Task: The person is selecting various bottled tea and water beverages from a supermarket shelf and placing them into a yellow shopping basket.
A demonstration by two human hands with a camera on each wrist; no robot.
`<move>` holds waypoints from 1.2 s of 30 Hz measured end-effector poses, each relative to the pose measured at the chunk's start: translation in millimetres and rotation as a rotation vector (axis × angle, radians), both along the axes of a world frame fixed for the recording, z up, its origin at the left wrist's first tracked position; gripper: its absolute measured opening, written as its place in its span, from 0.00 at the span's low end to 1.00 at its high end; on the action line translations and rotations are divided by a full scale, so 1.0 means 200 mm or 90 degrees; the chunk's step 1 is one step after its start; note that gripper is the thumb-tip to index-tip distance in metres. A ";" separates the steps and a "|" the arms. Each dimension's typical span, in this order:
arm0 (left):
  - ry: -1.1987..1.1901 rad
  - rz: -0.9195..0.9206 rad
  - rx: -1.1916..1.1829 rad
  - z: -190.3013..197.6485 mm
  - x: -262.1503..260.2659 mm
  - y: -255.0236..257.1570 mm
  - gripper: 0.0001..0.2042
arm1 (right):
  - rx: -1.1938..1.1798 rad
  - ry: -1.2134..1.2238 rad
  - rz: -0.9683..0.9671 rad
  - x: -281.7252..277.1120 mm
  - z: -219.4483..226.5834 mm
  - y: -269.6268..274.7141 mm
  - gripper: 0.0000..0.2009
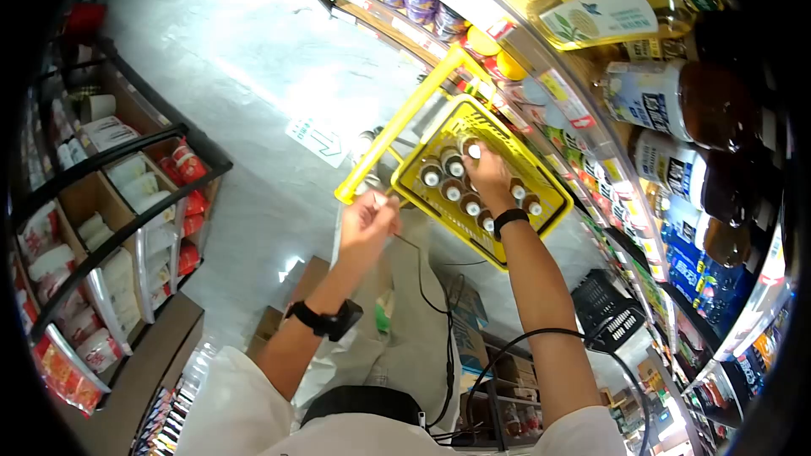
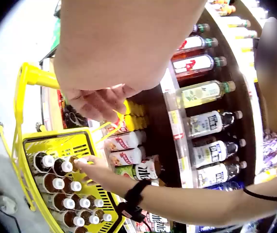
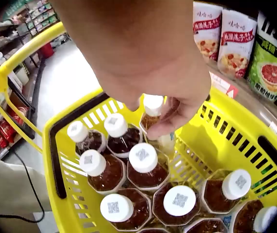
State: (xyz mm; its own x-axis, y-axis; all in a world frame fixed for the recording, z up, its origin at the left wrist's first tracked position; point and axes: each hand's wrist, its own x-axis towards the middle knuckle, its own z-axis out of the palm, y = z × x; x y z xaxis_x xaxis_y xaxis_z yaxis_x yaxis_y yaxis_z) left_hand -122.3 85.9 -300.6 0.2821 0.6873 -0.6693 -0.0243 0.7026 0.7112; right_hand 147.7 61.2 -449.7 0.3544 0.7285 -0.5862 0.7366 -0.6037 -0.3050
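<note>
The left hand [image 1: 365, 218] is curled round the yellow handle [image 1: 397, 131] of the yellow basket [image 1: 541, 194], which hangs in the aisle just beside the drink shelves [image 1: 676, 152]. Further in, the right hand [image 3: 177, 104] pinches a white-capped bottle [image 3: 153, 109] standing at the basket's far end, touching other white-capped bottles [image 3: 143, 167] of dark drink that crowd it

Yellow basket [image 3: 80, 213]: white-capped bottles of dark drink upright inside; right hand [image 3: 170, 104] grips one bottle [image 3: 153, 109] by its neck.
</note>
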 end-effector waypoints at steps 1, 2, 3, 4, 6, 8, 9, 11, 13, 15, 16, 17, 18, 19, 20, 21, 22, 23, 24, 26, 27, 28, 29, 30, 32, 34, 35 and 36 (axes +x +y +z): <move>0.023 -0.018 -0.023 0.02 -0.02 -0.01 0.10 | 0.025 -0.001 -0.003 0.00 -0.07 -0.02 0.19; 0.024 -0.038 -0.037 0.04 -0.04 0.00 0.10 | 0.089 -0.069 0.032 -0.02 -0.10 -0.04 0.14; 0.023 -0.044 -0.037 0.05 -0.05 0.01 0.10 | 0.088 -0.071 0.026 -0.02 -0.10 -0.07 0.14; 0.024 -0.078 -0.021 0.05 -0.07 0.02 0.09 | 0.108 -0.069 0.027 0.00 -0.11 -0.10 0.14; 0.019 -0.115 0.001 0.03 -0.07 0.06 0.08 | 0.123 -0.057 -0.022 0.00 -0.02 -0.13 0.13; -0.003 -0.172 0.011 0.02 -0.06 0.10 0.06 | 0.198 -0.045 -0.051 -0.01 0.18 -0.19 0.15; -0.008 -0.175 0.013 0.04 -0.05 0.13 0.06 | 0.189 -0.053 -0.085 -0.02 0.33 -0.21 0.16; 0.102 -0.381 0.245 0.09 0.01 0.21 0.13 | 0.307 -0.030 -0.126 -0.04 0.70 -0.25 0.17; 0.083 -0.414 0.394 0.15 0.12 0.30 0.21 | 0.271 -0.011 -0.177 -0.01 1.08 -0.29 0.16; 0.055 -0.449 0.543 0.24 0.24 0.37 0.29 | 0.435 0.052 -0.181 0.05 1.31 -0.38 0.16; 0.052 -0.507 0.574 0.30 0.31 0.40 0.34 | 0.477 0.097 -0.252 0.06 1.40 -0.42 0.16; 0.047 -0.562 0.605 0.35 0.38 0.43 0.39 | 0.521 0.141 -0.321 0.07 1.48 -0.45 0.16; 0.001 -0.625 0.597 0.39 0.44 0.45 0.43 | 0.574 0.171 -0.302 0.09 1.56 -0.45 0.18; -0.113 -0.604 0.626 0.40 0.50 0.47 0.41 | 0.592 0.160 -0.349 0.06 1.65 -0.40 0.22; -0.166 -0.618 0.577 0.42 0.56 0.47 0.39 | 0.662 0.083 -0.360 0.07 1.63 -0.39 0.25; -0.217 -0.633 0.525 0.44 0.60 0.46 0.37 | 0.731 0.006 -0.372 0.08 1.60 -0.38 0.28; -0.223 -0.637 0.530 0.47 0.61 0.45 0.37 | 0.652 -0.061 -0.320 0.07 1.70 -0.31 0.32; -0.220 -0.700 0.428 0.51 0.62 0.45 0.35 | 0.695 -0.132 -0.354 0.09 1.67 -0.26 0.33; -0.213 -0.762 0.324 0.53 0.62 0.44 0.33 | 0.688 0.026 -0.481 0.08 1.71 -0.24 0.31; -0.421 -0.682 0.072 0.47 0.58 0.35 0.29 | 0.685 0.299 -0.630 0.10 1.75 -0.22 0.24; -0.485 -0.672 -0.115 0.47 0.54 0.32 0.31 | 0.643 0.282 -0.573 0.10 1.74 -0.22 0.22; -0.487 -0.585 -0.030 0.46 0.52 0.24 0.33 | 0.616 0.300 -0.526 0.07 1.72 -0.22 0.24; -0.543 -0.584 -0.092 0.43 0.50 0.20 0.38 | 0.588 0.318 -0.477 0.06 1.70 -0.24 0.25; -0.603 -0.548 -0.233 0.44 0.46 0.15 0.41 | 0.591 0.391 -0.436 0.05 1.60 -0.31 0.28; -0.731 -0.531 -0.407 0.44 0.43 0.10 0.50 | 0.498 0.593 -0.406 0.00 1.58 -0.36 0.32; -0.786 -0.509 -0.463 0.44 0.42 0.07 0.51 | 0.448 0.709 -0.386 -0.07 1.57 -0.41 0.33; -0.842 -0.484 -0.518 0.45 0.42 0.05 0.52 | 0.410 0.736 -0.446 -0.12 1.58 -0.42 0.34; -0.866 -0.482 -0.535 0.42 0.42 0.01 0.52 | 0.371 0.762 -0.505 -0.16 1.60 -0.43 0.36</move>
